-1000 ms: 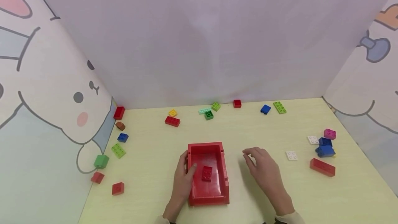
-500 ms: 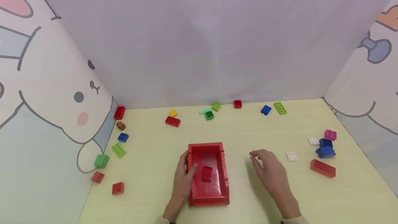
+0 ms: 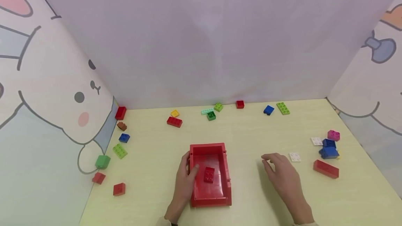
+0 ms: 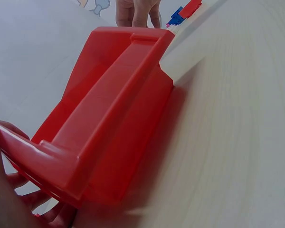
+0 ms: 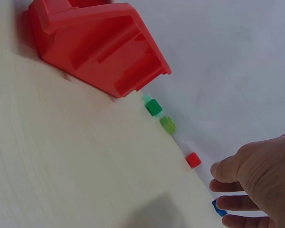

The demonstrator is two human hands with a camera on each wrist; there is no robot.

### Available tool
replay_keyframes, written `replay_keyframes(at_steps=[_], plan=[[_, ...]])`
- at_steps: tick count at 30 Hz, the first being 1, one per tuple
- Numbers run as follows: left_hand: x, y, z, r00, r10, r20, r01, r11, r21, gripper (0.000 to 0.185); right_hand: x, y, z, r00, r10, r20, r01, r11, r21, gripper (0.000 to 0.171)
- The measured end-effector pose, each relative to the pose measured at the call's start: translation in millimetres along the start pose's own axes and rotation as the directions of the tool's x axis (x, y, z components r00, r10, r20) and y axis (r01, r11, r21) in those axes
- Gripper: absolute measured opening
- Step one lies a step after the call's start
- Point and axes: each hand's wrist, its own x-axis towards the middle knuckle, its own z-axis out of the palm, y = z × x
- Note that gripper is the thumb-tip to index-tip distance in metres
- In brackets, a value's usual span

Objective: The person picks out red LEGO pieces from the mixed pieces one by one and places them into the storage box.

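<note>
Fingers of my right hand [image 3: 284, 173] hang loose and empty, drifted rightward from the red plastic open-fronted bin [image 3: 209, 198] toward the small white square plate [image 3: 294, 156]; my left hand [image 3: 184, 180] stays gripping the bin's left wall.

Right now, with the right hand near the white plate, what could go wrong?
The white plate lies flat on the table, so the right hand may push it instead of lifting it. The left hand grips only one wall of the red bin, so the bin might shift.
</note>
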Motion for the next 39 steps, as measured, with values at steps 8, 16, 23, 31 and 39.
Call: replay_keyframes(at_steps=[8, 16, 23, 31, 39], plan=[[-0.3, -0.7, -0.5, 1.0, 0.007, 0.006, -0.007, 1.0, -0.004, 0.069, -4, 9, -6, 0.999, 0.034, 0.033, -0.034, 0.999, -0.001, 0.017], [0.2, -2.0, -1.1, 1.0, 0.012, 0.012, -0.012, 1.0, -0.013, 0.067, -9, 22, -9, 0.999, 0.034, 0.017, -0.034, 0.999, -0.003, 0.017], [-0.4, -0.7, -0.7, 1.0, 0.005, 0.012, -0.005, 1.0, -0.02, 0.067, -14, 37, -16, 0.991, 0.106, 0.088, -0.102, 0.994, -0.042, 0.021], [-0.1, -0.1, -0.3, 1.0, 0.007, 0.011, -0.007, 1.0, -0.02, 0.068, -17, 52, -24, 0.99, 0.126, 0.065, -0.123, 0.991, -0.058, 0.026], [-1.0, 0.7, -0.5, 1.0, -0.001, 0.011, 0.001, 1.0, -0.017, 0.069, -20, 59, -27, 0.985, 0.152, 0.076, -0.148, 0.987, -0.06, 0.028]])
